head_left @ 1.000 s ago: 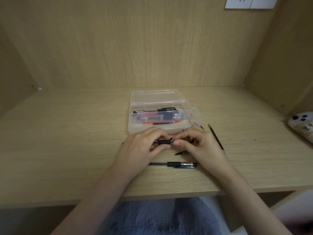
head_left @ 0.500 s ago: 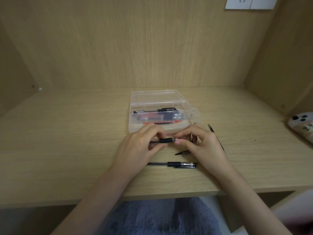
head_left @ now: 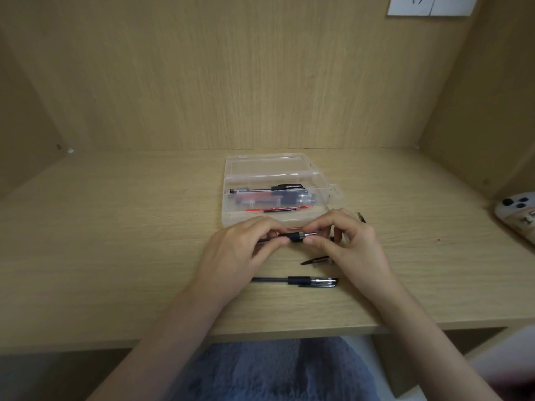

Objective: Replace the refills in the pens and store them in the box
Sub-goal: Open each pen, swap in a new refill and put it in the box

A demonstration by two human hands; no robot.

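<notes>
A black-gripped pen lies level just above the desk, its metal tip pointing right. My left hand grips its barrel. My right hand pinches the tip end between thumb and forefinger. Behind both hands stands the clear plastic box, lid open, with several pens and a red refill inside. A capped black pen lies on the desk in front of my hands. A loose pen cap lies beneath my right hand. A thin dark refill pokes out behind my right hand.
The wooden desk sits in an alcove with panel walls at the back and both sides. A phone in a pale case lies at the right edge. A white wall socket is at the top right.
My right hand has slid a little right along the pen, baring the metal tip that its fingers covered before. The left hand and the rest are unchanged.
</notes>
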